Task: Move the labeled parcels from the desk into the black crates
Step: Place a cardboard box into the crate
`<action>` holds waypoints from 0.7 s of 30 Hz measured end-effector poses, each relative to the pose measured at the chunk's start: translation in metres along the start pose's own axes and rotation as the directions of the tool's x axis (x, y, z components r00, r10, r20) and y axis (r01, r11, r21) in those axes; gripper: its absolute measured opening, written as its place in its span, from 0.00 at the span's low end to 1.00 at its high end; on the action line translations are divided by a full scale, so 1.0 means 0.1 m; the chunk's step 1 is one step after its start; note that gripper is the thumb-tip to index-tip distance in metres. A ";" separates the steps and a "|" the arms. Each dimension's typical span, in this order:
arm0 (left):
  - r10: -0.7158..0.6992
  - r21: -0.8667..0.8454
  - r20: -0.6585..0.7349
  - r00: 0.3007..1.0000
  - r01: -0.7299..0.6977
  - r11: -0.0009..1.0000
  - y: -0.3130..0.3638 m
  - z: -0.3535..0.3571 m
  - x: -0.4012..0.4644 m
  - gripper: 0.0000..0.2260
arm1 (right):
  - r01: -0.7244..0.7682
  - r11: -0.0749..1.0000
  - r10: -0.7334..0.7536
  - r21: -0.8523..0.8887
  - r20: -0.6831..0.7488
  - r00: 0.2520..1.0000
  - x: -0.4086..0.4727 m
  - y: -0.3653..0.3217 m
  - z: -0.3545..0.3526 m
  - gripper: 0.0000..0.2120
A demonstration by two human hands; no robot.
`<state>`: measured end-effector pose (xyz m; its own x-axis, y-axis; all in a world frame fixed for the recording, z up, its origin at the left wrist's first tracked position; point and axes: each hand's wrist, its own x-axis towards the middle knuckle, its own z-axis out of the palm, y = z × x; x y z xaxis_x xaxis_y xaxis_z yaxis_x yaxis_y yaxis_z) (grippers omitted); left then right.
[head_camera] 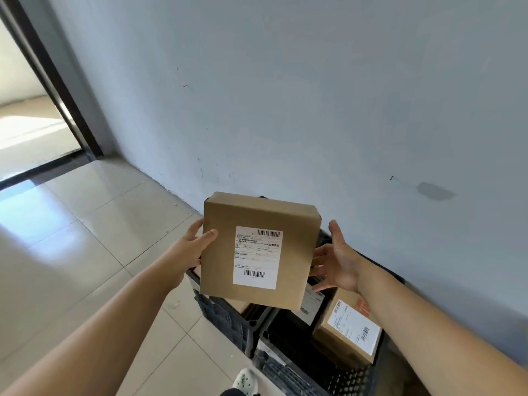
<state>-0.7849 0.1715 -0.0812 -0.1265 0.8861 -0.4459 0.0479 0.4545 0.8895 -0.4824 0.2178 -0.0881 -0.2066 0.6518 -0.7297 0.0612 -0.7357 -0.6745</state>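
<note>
A flat brown cardboard parcel [257, 218] with a white barcode label hangs in the air above the black crates. My left hand [194, 247] grips its left edge, thumb on the top face. My right hand [337, 261] is spread open beside the parcel's right edge, fingers straight, just touching or barely apart from it. Below, the nearer black crate [285, 367] holds a labeled brown parcel [348, 330] at its right side. The farther black crate [225, 315] is mostly hidden under the held parcel, with cardboard showing inside.
A pale grey wall [285, 95] runs close behind the crates. Beige floor tiles [85, 238] spread to the left, toward a dark-framed doorway [51, 81] at the upper left. A white shoe [244, 380] shows at the bottom edge.
</note>
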 end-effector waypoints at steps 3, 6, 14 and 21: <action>-0.037 0.054 0.045 0.998 0.035 0.998 0.14 -0.12 0.35 0.22 | -0.043 0.999 0.042 0.011 0.032 0.999 0.32 -0.21 0.05 0.46; -0.057 0.068 0.053 0.997 0.054 0.996 0.30 -0.23 0.71 0.21 | -0.050 0.999 0.050 0.006 0.027 0.998 0.62 -0.41 0.14 0.46; -0.079 0.076 0.047 0.996 0.075 0.994 0.69 -0.34 1.65 0.20 | -0.017 1.000 0.017 0.025 -0.032 0.999 1.17 -0.85 0.21 0.48; -0.118 0.146 0.157 0.981 0.095 0.985 0.90 -0.07 2.64 0.16 | 0.154 0.971 -0.117 0.181 -0.202 0.972 1.58 -0.94 0.07 0.41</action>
<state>-0.8213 0.4451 -0.1183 0.0256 0.8295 -0.5580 0.1802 0.5452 0.8187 -0.5274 0.3891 -0.1396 -0.0105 0.7570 -0.6533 -0.1488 -0.6472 -0.7476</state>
